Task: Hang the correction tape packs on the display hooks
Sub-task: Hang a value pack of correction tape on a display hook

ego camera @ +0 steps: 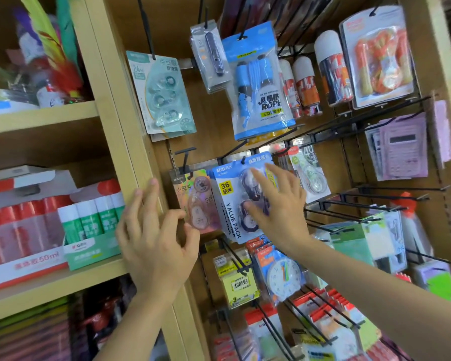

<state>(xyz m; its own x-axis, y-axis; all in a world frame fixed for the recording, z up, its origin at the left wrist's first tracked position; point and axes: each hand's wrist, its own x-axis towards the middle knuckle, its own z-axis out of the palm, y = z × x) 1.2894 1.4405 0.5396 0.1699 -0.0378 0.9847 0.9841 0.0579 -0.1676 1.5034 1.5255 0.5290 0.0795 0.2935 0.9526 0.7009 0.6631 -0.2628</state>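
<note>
Blue value pack (229,212) noted hung on its hook (243,160), long axis vertical, pressed by the flat, spread grip of the right hand (281,214); pink pack (198,201) hung just left, its lower edge met by the nearer left hand (154,243), pinch not determinable.

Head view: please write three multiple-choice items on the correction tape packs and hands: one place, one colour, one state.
1. Where does the pale green card pack of three correction tapes hang?
A) bottom right of the hook panel
B) above the pinkish shiny tape pack
C) in a hand

2. What colour is the "36" label on the blue-and-white value pack?
A) red
B) green
C) yellow

3. How is the right hand?
A) fingers straight, on the value pack
B) a fist, holding nothing
C) out of view

B: it hangs higher than the pinkish pack.
C: the label is yellow.
A: its straight fingers lie on the pack.
</note>
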